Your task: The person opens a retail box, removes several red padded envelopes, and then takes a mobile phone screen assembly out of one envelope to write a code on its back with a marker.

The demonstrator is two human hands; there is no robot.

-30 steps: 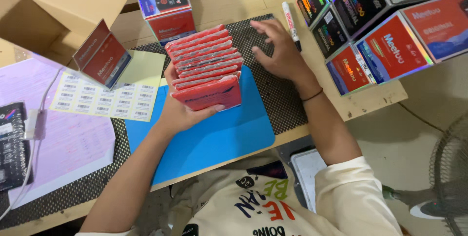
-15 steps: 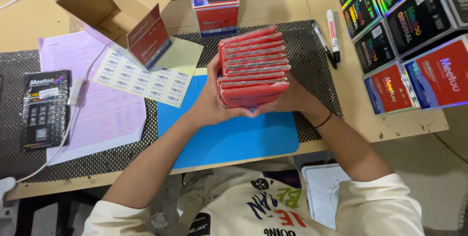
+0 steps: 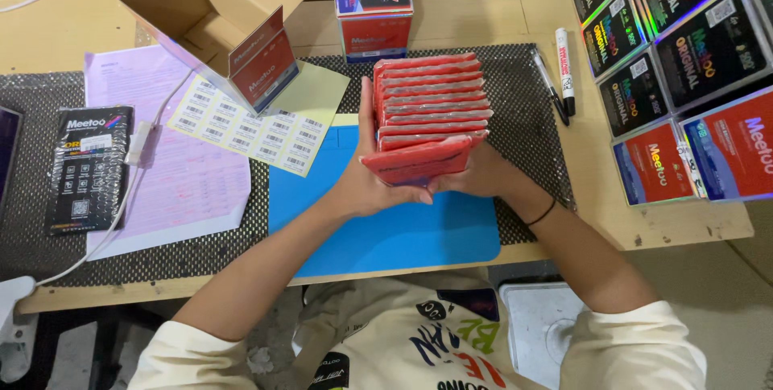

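1. Blue mat [image 3: 403,229] lies on the desk, under both hands.
2. Cardboard box [image 3: 201,4] stands open at the far left.
3. Red packets [image 3: 427,112], in a row on edge, are squared up above the mat; this looks like gathering them, and next comes a steady lift.
4. Left hand [image 3: 366,177] and right hand [image 3: 483,173] clamp the row's sides.

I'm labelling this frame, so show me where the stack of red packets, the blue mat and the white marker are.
stack of red packets [image 3: 429,104]: head view, on a middle packet's edge.
blue mat [image 3: 403,237]: head view, on its bare part below the hands.
white marker [image 3: 565,72]: head view, on its barrel.
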